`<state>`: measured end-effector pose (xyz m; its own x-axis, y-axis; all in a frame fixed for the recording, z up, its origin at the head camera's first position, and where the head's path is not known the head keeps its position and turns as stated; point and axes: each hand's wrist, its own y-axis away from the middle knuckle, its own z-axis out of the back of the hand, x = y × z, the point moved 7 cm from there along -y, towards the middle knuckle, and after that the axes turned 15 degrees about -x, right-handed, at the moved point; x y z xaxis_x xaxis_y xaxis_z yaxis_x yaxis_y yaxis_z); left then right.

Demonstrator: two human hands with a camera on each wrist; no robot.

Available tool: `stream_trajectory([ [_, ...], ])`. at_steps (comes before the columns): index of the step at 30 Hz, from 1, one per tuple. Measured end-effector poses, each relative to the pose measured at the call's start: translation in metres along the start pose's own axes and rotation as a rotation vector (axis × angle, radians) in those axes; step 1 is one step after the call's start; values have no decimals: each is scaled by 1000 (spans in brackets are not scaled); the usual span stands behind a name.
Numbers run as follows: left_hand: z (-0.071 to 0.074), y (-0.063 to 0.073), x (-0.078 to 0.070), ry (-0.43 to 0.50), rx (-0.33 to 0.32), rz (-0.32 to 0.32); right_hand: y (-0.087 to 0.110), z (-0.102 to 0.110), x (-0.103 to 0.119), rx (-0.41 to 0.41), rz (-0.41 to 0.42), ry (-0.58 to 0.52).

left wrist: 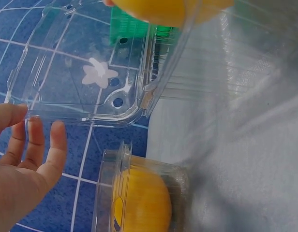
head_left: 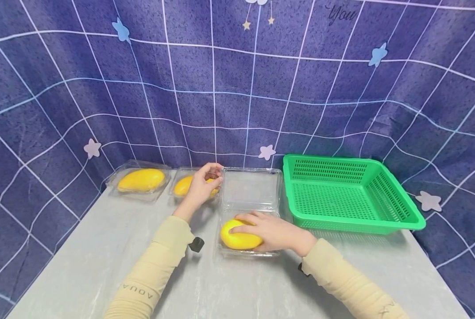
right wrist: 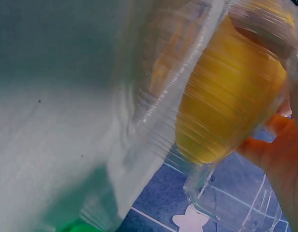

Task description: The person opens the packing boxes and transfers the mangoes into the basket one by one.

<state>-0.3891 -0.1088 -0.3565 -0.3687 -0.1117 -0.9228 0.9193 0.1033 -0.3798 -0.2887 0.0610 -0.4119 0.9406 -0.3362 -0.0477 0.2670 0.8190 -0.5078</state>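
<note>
In the head view, a clear plastic clamshell container (head_left: 277, 253) lies unfolded, its lid (head_left: 251, 189) leaning back toward the curtain. My right hand (head_left: 277, 231) grips a yellow mango (head_left: 237, 239) from above, inside the container's base. Through the clear wall the right wrist view shows the mango (right wrist: 221, 96) with the thumb along its side. At the lid's upper left corner is my left hand (head_left: 201, 184); in the left wrist view its thumb and fingertips (left wrist: 35, 126) pinch the lid's rim. Behind that hand sits a closed container with a second mango (head_left: 183, 186), partly hidden.
Farther left stands another closed clear container holding a mango (head_left: 141, 180). A green plastic basket (head_left: 357, 225) with slotted walls sits at the right, close beside the unfolded container. A blue gridded curtain (head_left: 237, 110) hangs along the back edge of the grey table (head_left: 205, 288).
</note>
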Motion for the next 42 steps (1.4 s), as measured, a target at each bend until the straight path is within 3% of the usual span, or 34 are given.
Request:
stream_trajectory([
  [12, -2, 1, -6, -17, 9, -6, -3, 15, -2, 44, -53, -11],
  [22, -2, 3, -8, -24, 16, -4, -14, 34, 3, 53, -50, -2],
  [32, -1, 4, -10, -50, 18, -14, -31, 57, 7, 47, -42, -4],
  [42, -1, 5, -10, -19, 16, -9, -38, 78, 7, -11, 3, 7],
])
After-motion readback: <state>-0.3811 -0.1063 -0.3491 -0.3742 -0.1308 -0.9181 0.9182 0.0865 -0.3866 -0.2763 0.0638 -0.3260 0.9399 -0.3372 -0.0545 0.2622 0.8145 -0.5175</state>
